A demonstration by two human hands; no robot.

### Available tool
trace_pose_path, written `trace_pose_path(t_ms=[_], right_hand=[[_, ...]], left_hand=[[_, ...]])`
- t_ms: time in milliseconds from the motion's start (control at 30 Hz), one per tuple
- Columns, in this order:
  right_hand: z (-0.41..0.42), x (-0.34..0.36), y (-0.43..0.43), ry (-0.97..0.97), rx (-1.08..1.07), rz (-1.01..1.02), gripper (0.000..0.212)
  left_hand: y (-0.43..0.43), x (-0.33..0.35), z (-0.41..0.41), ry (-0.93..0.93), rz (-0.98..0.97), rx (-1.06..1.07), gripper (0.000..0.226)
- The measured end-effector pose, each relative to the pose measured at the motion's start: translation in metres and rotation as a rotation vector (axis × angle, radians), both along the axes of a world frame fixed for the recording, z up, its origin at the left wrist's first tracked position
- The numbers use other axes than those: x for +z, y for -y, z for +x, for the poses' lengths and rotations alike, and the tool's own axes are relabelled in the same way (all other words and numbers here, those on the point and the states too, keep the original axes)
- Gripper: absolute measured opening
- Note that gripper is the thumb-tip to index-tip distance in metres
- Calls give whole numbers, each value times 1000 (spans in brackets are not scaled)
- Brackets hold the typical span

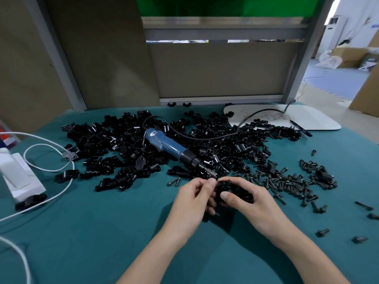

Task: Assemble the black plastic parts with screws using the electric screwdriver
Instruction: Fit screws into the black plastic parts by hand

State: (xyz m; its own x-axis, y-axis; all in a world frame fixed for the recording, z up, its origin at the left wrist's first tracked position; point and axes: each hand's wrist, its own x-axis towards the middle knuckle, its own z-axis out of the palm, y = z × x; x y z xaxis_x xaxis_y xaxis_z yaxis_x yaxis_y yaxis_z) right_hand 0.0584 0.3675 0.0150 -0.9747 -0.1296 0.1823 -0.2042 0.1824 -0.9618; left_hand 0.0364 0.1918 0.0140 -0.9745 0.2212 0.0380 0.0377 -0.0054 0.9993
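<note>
Just below the middle of the frame, a black plastic part [235, 191] is held a little above the teal bench [102, 232]. The right hand [254, 206] wraps round it, thumb pressed on its near face. We judge this grip steadies the part and turns its upper-left end toward the other hand. The left hand [194, 197] meets it there, and its fingers [211, 182] curl in and pinch at that end. We cannot tell whether a screw sits between the fingertips, as anything there is too small and dark. We take the step to be fitting pieces together, or starting a screw by hand, before any driving.

Directly above the hands lies the electric screwdriver [170, 146], blue-bodied and untouched. Its tip points down-right toward the fingers, probably so it can be picked up quickly. Its black cord [205, 138] runs to the upper right across a white board [320, 121].

The tool rests on a wide heap of black parts [106, 140] that fills the middle of the frame. Loose screws [287, 181] are scattered to the right of the hands — close by the right hand.

At the left edge, a white cable [51, 171] loops beside a white device [20, 177].
</note>
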Motion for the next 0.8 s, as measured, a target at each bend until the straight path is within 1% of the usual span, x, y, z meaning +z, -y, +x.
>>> trace_pose_path(t_ms=[67,100,167,233,333,367,400,467,533,567,600,633,700,733,800], right_hand=[[0,0,0,5,0,-16,26],[0,-1,0,8,-2,-29,26],[0,-1,0,22,-3,-49,28],[0,-1,0,23,1,-35,30],[1,0,-1,15,5,-1,31],[1,0,-1,17,10,0,31],[1,0,-1,17,13,1,31],[0,0,-1,18,13,-2,31],[-1,-1,-1,21,12,-17,31],[-1,-1,-1,19,13,-18,31],[-1,-1,-1,15,13,-14,31],[-1,-1,-1,9,13,-9,31],[-1,-1,-1,-2,13,-4,31],[-1,-1,-1,-4,16,-4,30],[-1,-1,-1,-5,24,-8,29]], left_hand=[[2,-1,0,-31,41,-1,9],[2,-1,-1,-46,49,0,6],[1,-1,1,-60,61,8,9],[-1,-3,2,-36,74,27,7],[-1,-1,2,-6,-30,15,26],[0,-2,1,-14,-54,8,28],[1,-3,0,-26,-54,11,25],[2,-3,-1,-50,-15,18,9],[1,-4,-1,-74,11,25,14],[1,-6,0,-75,20,37,12],[0,-4,1,-57,43,50,4],[-1,-3,2,-47,39,57,10],[-1,-1,2,-35,-49,42,30],[-1,0,2,-33,-96,30,36],[0,2,3,-43,-109,18,38]])
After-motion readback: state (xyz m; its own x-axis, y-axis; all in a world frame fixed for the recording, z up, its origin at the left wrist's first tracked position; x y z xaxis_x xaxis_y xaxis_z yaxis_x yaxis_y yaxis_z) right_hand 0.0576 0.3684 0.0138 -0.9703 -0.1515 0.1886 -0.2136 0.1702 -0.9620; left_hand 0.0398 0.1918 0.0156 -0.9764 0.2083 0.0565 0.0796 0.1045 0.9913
